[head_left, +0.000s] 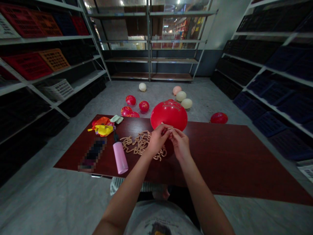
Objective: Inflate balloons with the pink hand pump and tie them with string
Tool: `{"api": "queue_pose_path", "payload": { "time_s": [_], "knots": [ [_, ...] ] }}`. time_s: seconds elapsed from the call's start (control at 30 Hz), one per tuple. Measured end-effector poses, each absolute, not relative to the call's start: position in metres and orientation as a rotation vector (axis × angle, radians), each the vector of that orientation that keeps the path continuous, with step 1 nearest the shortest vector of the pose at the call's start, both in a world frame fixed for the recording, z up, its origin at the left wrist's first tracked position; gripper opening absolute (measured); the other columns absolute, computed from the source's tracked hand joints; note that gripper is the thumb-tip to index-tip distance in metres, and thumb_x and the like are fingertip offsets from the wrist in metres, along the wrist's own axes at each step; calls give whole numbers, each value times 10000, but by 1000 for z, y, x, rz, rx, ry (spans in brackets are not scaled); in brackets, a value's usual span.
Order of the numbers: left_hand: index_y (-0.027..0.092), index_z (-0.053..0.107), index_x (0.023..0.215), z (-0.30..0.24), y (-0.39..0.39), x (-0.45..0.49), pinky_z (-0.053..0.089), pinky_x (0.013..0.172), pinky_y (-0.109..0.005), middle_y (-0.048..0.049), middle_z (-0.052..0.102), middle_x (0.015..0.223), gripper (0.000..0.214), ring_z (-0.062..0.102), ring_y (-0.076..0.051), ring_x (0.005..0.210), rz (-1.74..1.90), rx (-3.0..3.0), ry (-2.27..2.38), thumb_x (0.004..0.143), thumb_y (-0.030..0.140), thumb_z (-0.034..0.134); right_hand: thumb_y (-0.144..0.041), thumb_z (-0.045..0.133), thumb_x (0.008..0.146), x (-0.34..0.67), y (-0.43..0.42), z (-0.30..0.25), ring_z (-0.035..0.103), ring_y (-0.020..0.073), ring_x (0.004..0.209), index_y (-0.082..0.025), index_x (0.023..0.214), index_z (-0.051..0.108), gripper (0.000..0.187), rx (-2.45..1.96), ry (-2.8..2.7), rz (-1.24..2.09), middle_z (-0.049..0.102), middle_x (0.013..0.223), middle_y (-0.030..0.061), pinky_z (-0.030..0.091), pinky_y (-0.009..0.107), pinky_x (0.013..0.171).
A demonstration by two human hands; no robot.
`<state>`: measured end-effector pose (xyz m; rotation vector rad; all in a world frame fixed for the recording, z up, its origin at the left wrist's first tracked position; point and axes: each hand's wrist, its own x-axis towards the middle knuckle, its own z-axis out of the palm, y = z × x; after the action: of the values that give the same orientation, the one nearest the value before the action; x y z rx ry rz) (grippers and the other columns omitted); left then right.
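Note:
A big red inflated balloon with printed lettering hovers over the dark red table. My left hand and my right hand meet just below it, both pinched on the balloon's neck, fingers curled tight. A pile of tan strings or clips lies on the table just left of my hands. A pink hand pump lies further left. Flat, uninflated yellow and orange balloons sit at the table's far left corner.
Several inflated balloons lie on the floor beyond the table: red ones, cream ones, one red at right. Metal shelving with crates lines both sides and the back. A blurred dark object rests near the pump.

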<state>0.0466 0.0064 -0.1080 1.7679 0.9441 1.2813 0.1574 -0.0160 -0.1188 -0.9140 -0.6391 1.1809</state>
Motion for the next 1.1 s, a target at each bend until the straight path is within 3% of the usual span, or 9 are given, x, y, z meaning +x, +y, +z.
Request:
{"api": "queue_pose_path", "payload": {
  "time_s": [0.2,0.47,0.6,0.8,1.1],
  "knots": [
    [177,705,833,-112,7,47,405,664,-257,-15,658,748,181,539,-139,673,1405,1567,1013,885,331,627,-401,784,679,154,-22,-122,550,107,594,-195,791,736,239,-968,-704,1152,650,653,-13,481,273,613],
    [169,570,742,-112,6,55,399,652,-237,15,569,691,271,502,-111,643,1569,1232,1068,892,391,606,-505,721,737,159,-25,-130,623,154,586,-199,802,733,313,-1163,-933,1007,697,672,16,549,318,611],
    [169,544,750,-109,10,57,358,550,-217,44,483,612,343,442,-85,541,1615,888,984,870,482,616,-531,682,767,161,-27,-132,614,151,541,-200,786,723,335,-1214,-1058,984,702,677,22,540,299,553],
    [166,523,801,-92,12,48,387,535,-198,44,535,665,344,511,-66,533,1537,369,811,803,465,692,-527,636,810,155,-29,-134,640,162,565,-215,779,714,323,-1265,-1183,958,693,651,15,528,288,572],
    [173,479,774,-105,10,47,423,621,-196,53,523,662,411,521,-64,589,1630,566,819,779,508,718,-529,639,802,148,-23,-121,610,148,556,-219,800,701,317,-1207,-1165,982,671,636,3,491,264,536]
  ]
}}
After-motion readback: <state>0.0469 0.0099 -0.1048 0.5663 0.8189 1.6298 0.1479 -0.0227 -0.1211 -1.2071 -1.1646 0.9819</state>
